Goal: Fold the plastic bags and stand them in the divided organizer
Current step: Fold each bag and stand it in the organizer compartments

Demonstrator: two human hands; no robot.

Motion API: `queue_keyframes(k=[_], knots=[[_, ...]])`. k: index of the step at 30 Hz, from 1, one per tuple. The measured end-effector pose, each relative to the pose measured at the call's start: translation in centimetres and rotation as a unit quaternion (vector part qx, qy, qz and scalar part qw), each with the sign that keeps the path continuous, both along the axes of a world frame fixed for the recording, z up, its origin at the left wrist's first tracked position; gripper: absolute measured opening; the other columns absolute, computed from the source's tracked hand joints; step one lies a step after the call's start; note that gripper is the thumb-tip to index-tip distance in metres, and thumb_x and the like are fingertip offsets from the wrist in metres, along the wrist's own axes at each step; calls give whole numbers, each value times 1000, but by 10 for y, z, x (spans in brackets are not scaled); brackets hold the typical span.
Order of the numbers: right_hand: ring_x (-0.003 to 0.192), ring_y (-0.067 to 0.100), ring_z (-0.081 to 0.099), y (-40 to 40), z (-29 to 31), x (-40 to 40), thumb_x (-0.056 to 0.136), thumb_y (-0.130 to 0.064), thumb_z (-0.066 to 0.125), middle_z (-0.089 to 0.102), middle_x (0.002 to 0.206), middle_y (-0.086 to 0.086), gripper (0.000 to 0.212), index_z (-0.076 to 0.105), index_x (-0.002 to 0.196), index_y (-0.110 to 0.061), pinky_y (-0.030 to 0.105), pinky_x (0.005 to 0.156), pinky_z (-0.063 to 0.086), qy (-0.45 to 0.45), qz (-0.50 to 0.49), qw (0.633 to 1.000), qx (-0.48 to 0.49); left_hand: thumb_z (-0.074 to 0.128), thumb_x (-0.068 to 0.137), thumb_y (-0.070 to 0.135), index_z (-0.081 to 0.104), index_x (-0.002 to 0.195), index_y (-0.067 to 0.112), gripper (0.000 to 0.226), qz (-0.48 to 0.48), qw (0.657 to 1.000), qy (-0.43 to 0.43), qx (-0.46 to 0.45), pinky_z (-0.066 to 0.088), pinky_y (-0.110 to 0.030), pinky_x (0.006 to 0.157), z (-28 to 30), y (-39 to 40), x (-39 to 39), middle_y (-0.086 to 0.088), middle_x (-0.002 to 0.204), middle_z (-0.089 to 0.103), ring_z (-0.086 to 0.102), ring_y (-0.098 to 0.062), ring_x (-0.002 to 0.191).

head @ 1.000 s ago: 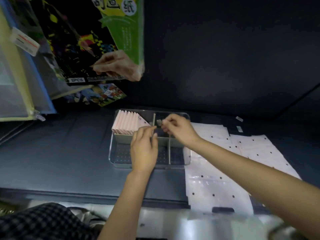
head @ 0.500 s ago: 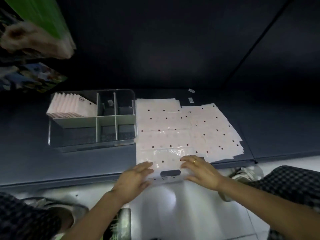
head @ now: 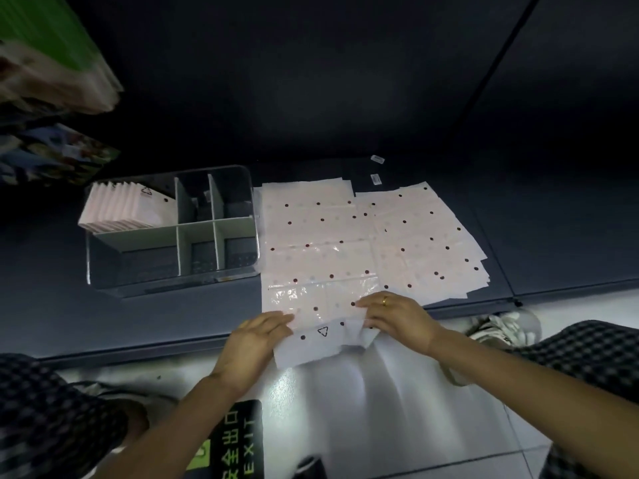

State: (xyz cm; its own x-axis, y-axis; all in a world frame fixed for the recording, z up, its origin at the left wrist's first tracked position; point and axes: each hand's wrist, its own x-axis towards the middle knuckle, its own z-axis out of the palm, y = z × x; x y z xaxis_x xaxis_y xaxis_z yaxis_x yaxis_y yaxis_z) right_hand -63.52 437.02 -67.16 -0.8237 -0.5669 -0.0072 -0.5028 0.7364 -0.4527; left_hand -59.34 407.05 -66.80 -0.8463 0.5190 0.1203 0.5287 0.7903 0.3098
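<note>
- A pink spotted plastic bag [head: 311, 271] lies flat on the dark table [head: 138, 319], just right of the organizer, with its near end folded up at the table's front edge so that a white flap with a small triangle mark shows.
- The left hand [head: 254, 344] holds the flap's left corner, fingers curled onto the sheet.
- The right hand [head: 397, 319], a ring on one finger, pinches the folded edge at its right end; the two hands are apart, one at each end of the fold.
- More flat bags [head: 425, 240] of the same kind lie overlapping to the right.
- The clear divided organizer [head: 173, 281] stands on the table; its far-left compartment holds a row of folded bags [head: 117, 209] standing upright.
- Blurred coloured packets [head: 52, 157] hang at the far left, and checked trouser legs [head: 52, 420] frame the bottom corners.
</note>
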Motion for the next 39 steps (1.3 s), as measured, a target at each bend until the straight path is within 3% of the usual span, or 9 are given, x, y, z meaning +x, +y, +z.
queue_keyframes(k=[4,7,11,16,20,23,28,31,39], knots=[[83,10,58,-6,27,-26,93,-24,57,68,93,0,15,64,93,-11,26,79,44,-243,-58,968,-17,69,83,20,72,88,19,6,101,976,-162,107,53,-26,77,5,1,-8,5,95,72,64,-14,92],[74,11,50,-10,51,-54,92,-20,58,61,81,2,14,62,87,-8,23,69,41,-362,-90,925,-69,59,92,28,65,81,36,15,177,923,-259,223,47,-25,72,16,5,-23,12,78,69,61,-3,76],[66,6,56,-11,67,-92,95,-22,54,63,81,-3,17,59,83,-10,18,60,44,-474,-181,845,-172,63,89,25,56,115,31,28,274,845,-235,394,48,-30,88,32,14,-42,15,108,65,61,-5,100],[66,15,52,-23,55,-127,97,-33,49,57,78,1,23,60,93,-13,25,62,44,-441,-333,798,-239,64,88,25,48,130,20,45,240,930,-23,277,35,-21,95,43,24,-48,4,131,50,43,-11,118],[91,12,58,-33,39,-138,98,-25,45,61,100,-3,19,57,109,-15,18,80,43,-226,-439,775,-395,65,88,20,56,127,12,41,126,980,-23,151,30,-35,110,26,36,-37,-4,140,48,41,-21,133],[105,10,54,-31,34,-119,98,-21,46,61,112,-6,18,59,110,-16,8,85,40,-90,-382,852,-347,69,85,21,59,125,9,44,65,996,-25,52,26,-47,112,7,41,-32,-8,142,47,41,-28,134],[112,16,56,-32,10,-70,89,-16,63,62,123,1,22,68,110,-12,28,95,44,23,-86,994,-63,56,93,30,48,136,11,47,44,997,-46,-48,18,-41,116,-9,44,-43,-6,149,37,30,-26,140],[119,15,52,-28,-5,-56,87,-27,65,59,128,-3,27,68,111,-14,23,95,40,26,-50,998,12,34,101,38,31,146,22,47,61,992,-101,-40,-2,-27,117,-18,36,-53,6,157,17,9,-13,145],[99,25,67,-10,-3,-57,69,2,78,68,111,11,34,71,101,-5,36,74,59,106,-2,992,70,49,97,32,55,129,24,34,81,988,-125,32,29,-25,111,-15,2,-54,13,148,37,29,-8,139]])
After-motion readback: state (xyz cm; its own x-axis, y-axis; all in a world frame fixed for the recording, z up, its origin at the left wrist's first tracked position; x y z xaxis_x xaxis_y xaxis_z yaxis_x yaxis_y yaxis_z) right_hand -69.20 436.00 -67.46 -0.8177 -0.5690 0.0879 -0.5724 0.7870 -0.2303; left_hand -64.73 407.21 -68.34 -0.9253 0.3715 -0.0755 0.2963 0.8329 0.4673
